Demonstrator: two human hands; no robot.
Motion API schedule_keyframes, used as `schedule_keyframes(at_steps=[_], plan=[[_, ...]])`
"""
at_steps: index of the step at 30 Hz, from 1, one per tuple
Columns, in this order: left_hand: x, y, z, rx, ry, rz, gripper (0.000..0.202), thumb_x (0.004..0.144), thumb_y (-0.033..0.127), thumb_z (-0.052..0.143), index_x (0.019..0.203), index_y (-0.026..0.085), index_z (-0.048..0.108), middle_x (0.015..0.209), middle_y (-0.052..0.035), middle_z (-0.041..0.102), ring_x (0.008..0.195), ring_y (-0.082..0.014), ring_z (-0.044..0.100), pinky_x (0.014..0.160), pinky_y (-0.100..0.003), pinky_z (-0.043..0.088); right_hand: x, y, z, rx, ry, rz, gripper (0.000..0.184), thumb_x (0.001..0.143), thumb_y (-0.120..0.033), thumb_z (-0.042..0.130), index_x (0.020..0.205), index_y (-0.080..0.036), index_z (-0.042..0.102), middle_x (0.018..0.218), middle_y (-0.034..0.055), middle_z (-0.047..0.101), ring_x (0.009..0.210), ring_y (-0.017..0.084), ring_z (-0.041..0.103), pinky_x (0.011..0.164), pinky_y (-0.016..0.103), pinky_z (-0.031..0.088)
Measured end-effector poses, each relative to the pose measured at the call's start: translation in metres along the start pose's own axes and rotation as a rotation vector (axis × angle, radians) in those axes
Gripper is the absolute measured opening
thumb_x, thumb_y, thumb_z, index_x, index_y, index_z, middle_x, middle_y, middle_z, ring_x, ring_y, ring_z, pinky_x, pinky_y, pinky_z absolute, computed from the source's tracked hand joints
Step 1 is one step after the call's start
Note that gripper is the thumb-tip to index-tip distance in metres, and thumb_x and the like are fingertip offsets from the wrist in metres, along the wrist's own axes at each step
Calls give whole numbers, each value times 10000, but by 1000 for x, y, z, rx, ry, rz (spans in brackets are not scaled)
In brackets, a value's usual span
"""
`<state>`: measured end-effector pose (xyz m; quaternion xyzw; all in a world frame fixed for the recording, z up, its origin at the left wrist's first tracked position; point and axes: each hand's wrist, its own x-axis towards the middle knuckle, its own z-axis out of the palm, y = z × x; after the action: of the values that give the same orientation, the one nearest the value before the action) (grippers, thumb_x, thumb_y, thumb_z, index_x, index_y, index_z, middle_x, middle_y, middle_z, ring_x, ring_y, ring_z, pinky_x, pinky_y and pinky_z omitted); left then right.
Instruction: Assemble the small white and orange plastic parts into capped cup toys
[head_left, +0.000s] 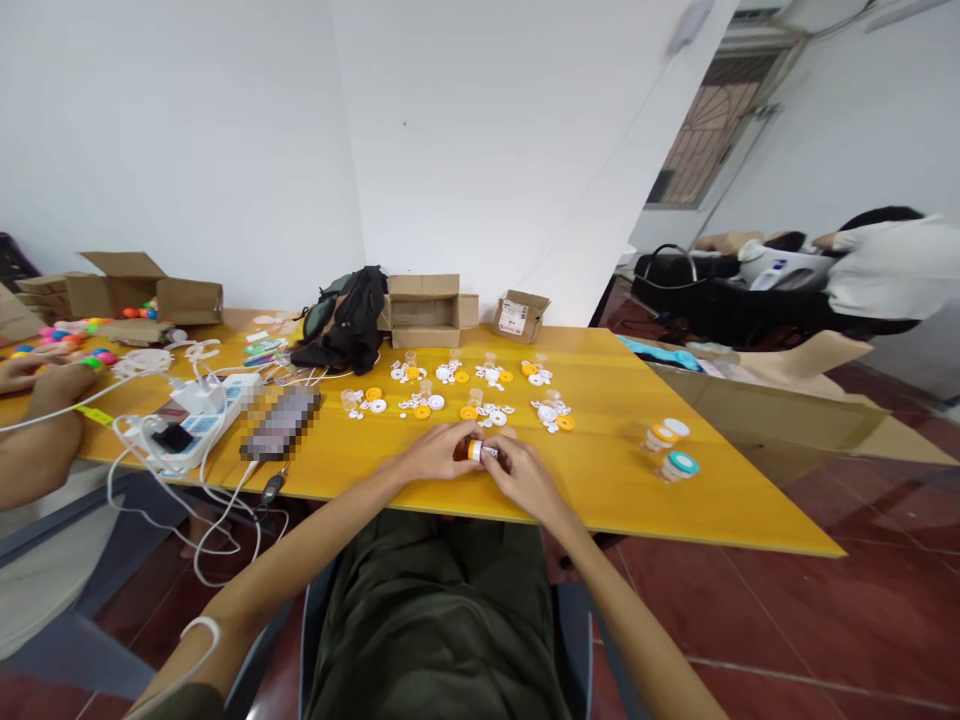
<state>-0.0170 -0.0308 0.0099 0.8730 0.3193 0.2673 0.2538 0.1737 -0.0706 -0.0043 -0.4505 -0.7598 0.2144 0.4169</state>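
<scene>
Near the table's front edge, a small orange-and-white cylindrical piece (477, 451) is held between my two hands. My left hand (442, 452) curls its fingers round the left side of it. Closed on the other end is my right hand (523, 474), its fingertips pinching the white part. The fingers cover much of the piece. Just beyond my hands lie loose white discs (497, 416), orange rings (469, 412) and small dotted white bits. Clear plastic cups (475, 397) stand among these clusters, which form two rows across the table.
At the right stand clear jars, one with a teal lid (682, 463), another with an orange lid (663, 434). A power strip (191, 425) with tangled white cables and a blurred phone (280, 423) lie left. Behind are a black bag (345, 320) and cardboard boxes (425, 312). Another person's arm (46, 430) rests far left.
</scene>
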Motion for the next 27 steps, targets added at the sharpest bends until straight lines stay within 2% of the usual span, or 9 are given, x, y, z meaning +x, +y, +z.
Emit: schedule_keyframes(at_steps=[5,13,21,27], plan=[[0,-1,0,6,-34,32,247,885,371,691,1087,231,666,988,-35,726,918,-219,671,849,-307,510,1,2,-2,70,-29,28,158,870,-322,532,763,-262,631,656,-14,648,581,189,574,609,313,459],[1,-7,0,-139,-45,31,312,926,461,649,1076,192,699,970,-54,736,893,-210,659,830,-295,503,1,5,-2,216,-38,66,230,872,-411,553,758,-240,657,642,-9,643,568,170,558,564,291,427],[3,-11,5,-221,31,-4,229,844,323,657,1029,197,605,907,-16,643,789,-167,571,752,-275,476,2,5,-4,290,51,68,358,890,-527,580,764,-214,698,677,15,656,576,163,553,566,284,444],[6,-13,7,-175,27,-20,196,789,272,663,946,212,561,843,14,575,758,-159,531,725,-273,457,2,4,-3,281,128,109,356,854,-573,618,897,-225,677,653,-3,637,561,171,537,547,285,434]])
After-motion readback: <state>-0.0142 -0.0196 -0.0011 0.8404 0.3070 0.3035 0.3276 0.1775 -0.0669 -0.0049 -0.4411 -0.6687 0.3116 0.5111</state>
